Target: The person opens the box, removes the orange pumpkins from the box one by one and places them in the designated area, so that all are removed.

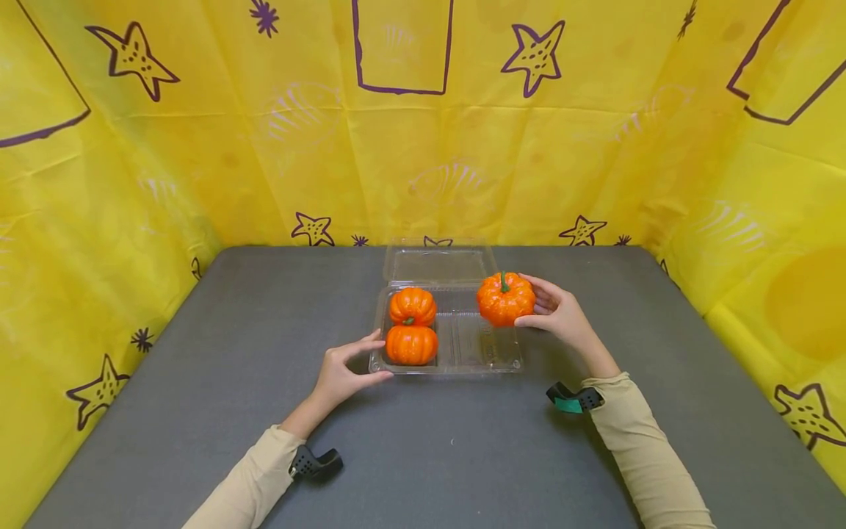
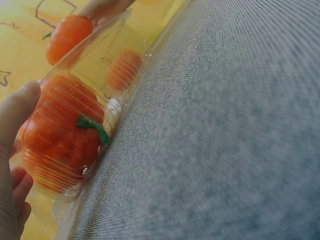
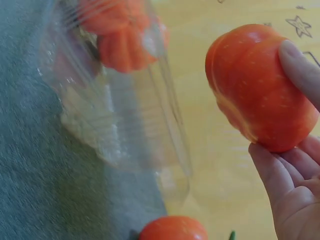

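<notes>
A clear plastic clamshell container [image 1: 449,365] lies with its lid [image 1: 439,264] folded back. Two orange toy pumpkins, a rear one [image 1: 413,303] and a front one [image 1: 412,345], sit in its left half, stems facing each other. My left hand [image 1: 344,373] holds the container's front left corner, with thumb [image 2: 25,97] against the rim. Above the right half, my right hand [image 1: 558,312] grips a third toy pumpkin [image 1: 504,300] from its right side, stem up. In the right wrist view, thumb and fingers are on opposite sides of this pumpkin [image 3: 260,87].
The container stands on a grey table [image 1: 423,455], near its back edge. Yellow patterned cloth [image 1: 423,169] hangs behind and at both sides. Another orange rounded thing [image 3: 172,229] shows at the right wrist view's bottom edge; the head view does not show it separately.
</notes>
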`<action>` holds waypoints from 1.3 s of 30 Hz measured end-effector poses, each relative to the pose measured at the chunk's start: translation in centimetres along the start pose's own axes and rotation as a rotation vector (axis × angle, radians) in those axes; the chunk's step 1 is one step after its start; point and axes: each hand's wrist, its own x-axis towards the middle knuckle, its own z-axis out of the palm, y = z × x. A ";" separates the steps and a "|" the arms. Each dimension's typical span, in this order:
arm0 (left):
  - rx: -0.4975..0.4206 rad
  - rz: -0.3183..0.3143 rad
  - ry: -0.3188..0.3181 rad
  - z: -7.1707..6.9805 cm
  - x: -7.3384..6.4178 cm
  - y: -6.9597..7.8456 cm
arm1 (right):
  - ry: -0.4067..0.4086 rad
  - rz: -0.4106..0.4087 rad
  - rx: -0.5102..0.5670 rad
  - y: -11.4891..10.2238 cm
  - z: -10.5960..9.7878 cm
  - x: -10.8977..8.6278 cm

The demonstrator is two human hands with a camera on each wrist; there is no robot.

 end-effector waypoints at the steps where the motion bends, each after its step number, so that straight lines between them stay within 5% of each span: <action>1: 0.001 0.002 0.001 0.0 0.0 0.0 | 0.008 0.007 -0.005 0.0 -0.2 0.0; 24: 0.005 -0.017 -0.007 0.0 0.0 -0.1 | 0.180 0.037 -0.093 -0.7 -4.9 -1.1; 39: 0.009 -0.004 -0.002 0.1 -0.2 -0.3 | 0.272 0.087 0.045 -1.0 -7.0 -1.7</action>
